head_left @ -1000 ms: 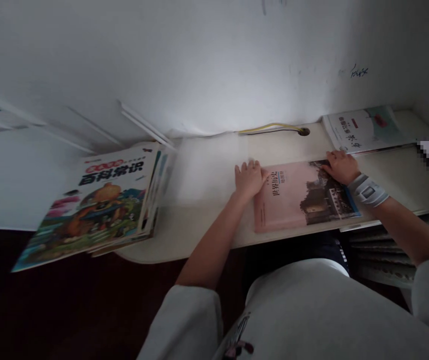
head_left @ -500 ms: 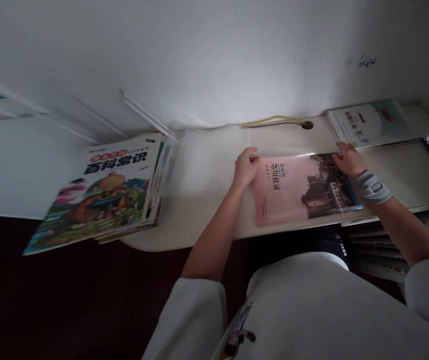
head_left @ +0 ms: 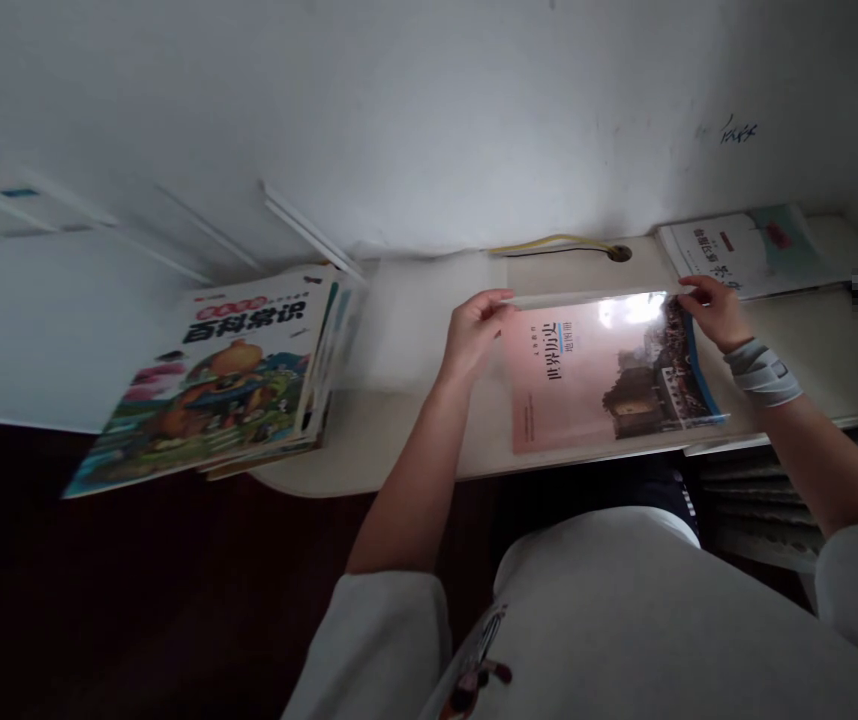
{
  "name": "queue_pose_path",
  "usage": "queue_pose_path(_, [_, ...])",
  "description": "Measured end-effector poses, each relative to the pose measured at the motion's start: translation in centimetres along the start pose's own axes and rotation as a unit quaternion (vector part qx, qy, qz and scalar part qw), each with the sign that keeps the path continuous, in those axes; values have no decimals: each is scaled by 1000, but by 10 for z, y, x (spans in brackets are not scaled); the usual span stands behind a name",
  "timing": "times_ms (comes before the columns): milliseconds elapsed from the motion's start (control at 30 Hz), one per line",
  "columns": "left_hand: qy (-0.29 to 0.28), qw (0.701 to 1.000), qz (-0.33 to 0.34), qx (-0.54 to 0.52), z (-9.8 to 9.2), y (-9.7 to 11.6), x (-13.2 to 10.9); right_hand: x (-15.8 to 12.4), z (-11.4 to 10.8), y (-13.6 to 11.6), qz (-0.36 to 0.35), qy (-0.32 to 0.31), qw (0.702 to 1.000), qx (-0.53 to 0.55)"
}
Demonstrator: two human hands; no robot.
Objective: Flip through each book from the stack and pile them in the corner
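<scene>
A pink book point(head_left: 571, 385) with a castle picture on its front lies on the white desk point(head_left: 399, 430), the pictured side up. Clear plastic film point(head_left: 586, 299) extends a little beyond the book's far edge and catches a bright glare. At the far left corner, my left hand point(head_left: 478, 330) pinches the film between thumb and fingers. My right hand point(head_left: 714, 310), with a grey band on the wrist, pinches the film at the far right corner. Another clear sheet point(head_left: 418, 320) seems to lie flat to the left of my left hand.
To the left, a stack of large picture books point(head_left: 226, 370) overhangs the desk's edge. Against the wall at the right sit more books point(head_left: 744, 245). A yellow cable point(head_left: 556, 242) runs into a hole. Stacked papers point(head_left: 759, 500) show below the desk.
Both hands have raised the film's far edge slightly, and glare now shows near the book's far right. My left hand has moved a little left, my right hand slightly right.
</scene>
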State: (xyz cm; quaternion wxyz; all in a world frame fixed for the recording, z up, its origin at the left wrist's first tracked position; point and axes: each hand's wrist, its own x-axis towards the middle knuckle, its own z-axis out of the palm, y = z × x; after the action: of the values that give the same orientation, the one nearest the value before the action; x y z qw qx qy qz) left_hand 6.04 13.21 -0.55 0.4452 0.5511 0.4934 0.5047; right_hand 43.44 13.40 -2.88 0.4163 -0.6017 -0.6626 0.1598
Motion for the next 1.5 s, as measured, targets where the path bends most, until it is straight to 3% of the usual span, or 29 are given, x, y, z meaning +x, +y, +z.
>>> queue_pose_path(133, [-29, 993, 20, 113, -7, 7, -5, 0, -15, -8, 19, -38, 995, 86])
queue_pose_path(300, [-6, 979, 29, 203, -6, 9, -2, 5, -15, -13, 73, -70, 980, 170])
queue_pose_path(400, [-18, 975, -25, 219, -2, 4, 6, 11, -7, -13, 134, -54, 985, 95])
queue_pose_path(500, [-43, 930, -79, 356, 5, -4, 16, 15, 5, -15, 153, -34, 988, 10])
queue_pose_path(600, [-64, 882, -95, 458, 13, -12, 25, 13, 17, -24, 105, -47, 981, -154])
queue_pose_path(700, [-83, 855, -108, 501, 18, -16, 31, 8, 28, -41, 0, -90, 932, -350])
queue_pose_path(767, [-95, 839, -119, 522, 19, -16, 33, 8, 36, -53, -66, -125, 908, -394])
queue_pose_path(900, [-90, 815, -114, 561, 20, -8, 29, 16, 58, -68, -188, -251, 873, -373])
queue_pose_path(1000, [-67, 802, -17, 593, 24, -2, 21, 26, 72, -71, -223, -317, 857, -338])
queue_pose_path(1067, [-92, 803, 59, 586, 29, 0, 16, 31, 78, -72, -236, -335, 855, -316])
queue_pose_path(1167, [-170, 818, 116, 536, 41, 1, 10, 33, 82, -72, -255, -347, 854, -291])
queue_pose_path(1267, [-201, 824, 124, 514, 55, 2, -4, 30, 84, -69, -268, -326, 858, -295])
queue_pose_path(1333, [-223, 821, 130, 508, 65, 4, -24, 25, 85, -67, -281, -303, 858, -305])
queue_pose_path(1500, [-340, 815, 150, 445, 88, 4, -94, 17, 86, -63, -296, -276, 858, -316])
